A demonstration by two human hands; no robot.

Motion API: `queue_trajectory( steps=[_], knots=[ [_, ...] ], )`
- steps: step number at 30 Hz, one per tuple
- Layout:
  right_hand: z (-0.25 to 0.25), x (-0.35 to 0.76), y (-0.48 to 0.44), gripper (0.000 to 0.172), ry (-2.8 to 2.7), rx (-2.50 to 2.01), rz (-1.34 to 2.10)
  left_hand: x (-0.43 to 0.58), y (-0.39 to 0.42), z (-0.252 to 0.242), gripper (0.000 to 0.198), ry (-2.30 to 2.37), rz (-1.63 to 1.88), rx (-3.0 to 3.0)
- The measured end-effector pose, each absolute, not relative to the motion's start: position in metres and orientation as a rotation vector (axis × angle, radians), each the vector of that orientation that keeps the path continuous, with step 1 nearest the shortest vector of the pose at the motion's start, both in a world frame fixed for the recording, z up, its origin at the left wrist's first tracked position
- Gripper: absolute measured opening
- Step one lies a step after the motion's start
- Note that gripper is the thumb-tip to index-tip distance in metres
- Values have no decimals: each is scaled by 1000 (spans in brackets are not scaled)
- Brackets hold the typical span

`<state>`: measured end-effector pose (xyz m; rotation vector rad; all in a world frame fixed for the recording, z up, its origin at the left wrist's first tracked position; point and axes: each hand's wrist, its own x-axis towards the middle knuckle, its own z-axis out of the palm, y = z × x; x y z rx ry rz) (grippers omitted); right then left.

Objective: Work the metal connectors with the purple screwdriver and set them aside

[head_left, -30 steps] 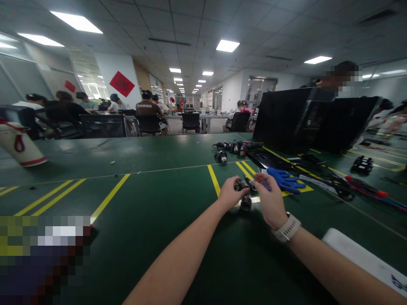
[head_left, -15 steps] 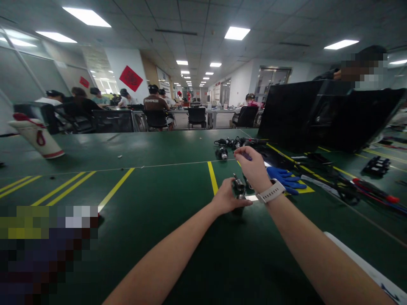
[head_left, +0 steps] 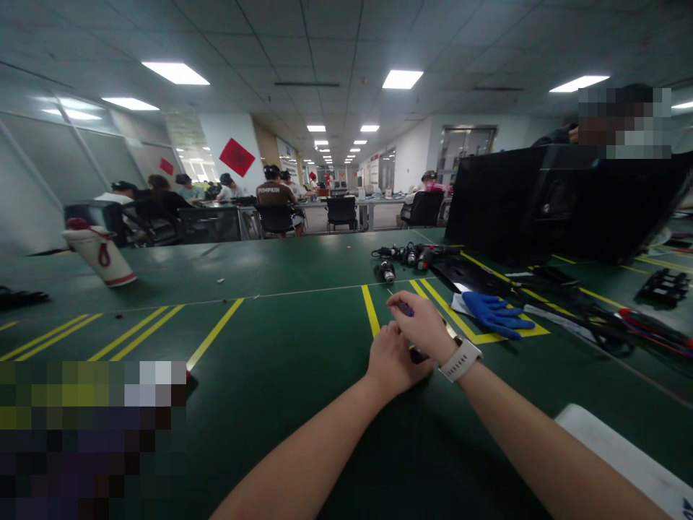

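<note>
My right hand (head_left: 425,325), with a pale watch on the wrist, is closed around a small screwdriver (head_left: 405,309). Its purple handle shows at the fingers, and a thin shaft points up and left. Just below and to the left, my left hand (head_left: 395,361) is wrapped round a dark metal part (head_left: 416,354), mostly hidden by both hands. The two hands touch or overlap above the green table (head_left: 303,325). Beyond them lies a similar black and silver cylindrical part (head_left: 386,271). A blue and white work glove (head_left: 492,312) rests to the right of my right hand.
Several black and silver parts with cables (head_left: 408,254) lie farther back. A tilted paper cup (head_left: 102,253) is at the left. Large black boxes (head_left: 498,202) stand at the right, near tangled cables (head_left: 595,325). A white object (head_left: 622,448) lies near my right forearm. People sit behind.
My right hand has come down and toward me, over my left hand. The metal part, plainly visible before, is now mostly covered. The camera view has shifted slightly.
</note>
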<state>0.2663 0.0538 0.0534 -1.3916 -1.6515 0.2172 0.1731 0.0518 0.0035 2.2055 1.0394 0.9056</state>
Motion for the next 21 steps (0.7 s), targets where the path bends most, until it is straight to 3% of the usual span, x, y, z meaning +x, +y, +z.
queue_trajectory(
  steps=[13,21],
  knots=[
    [40,272,56,15,-1664,-1391,216,161,39,6,21,1012,965,2126],
    [43,246,39,17,-1484,-1205,504,74,9,26,20,958,1090,1794]
  ],
)
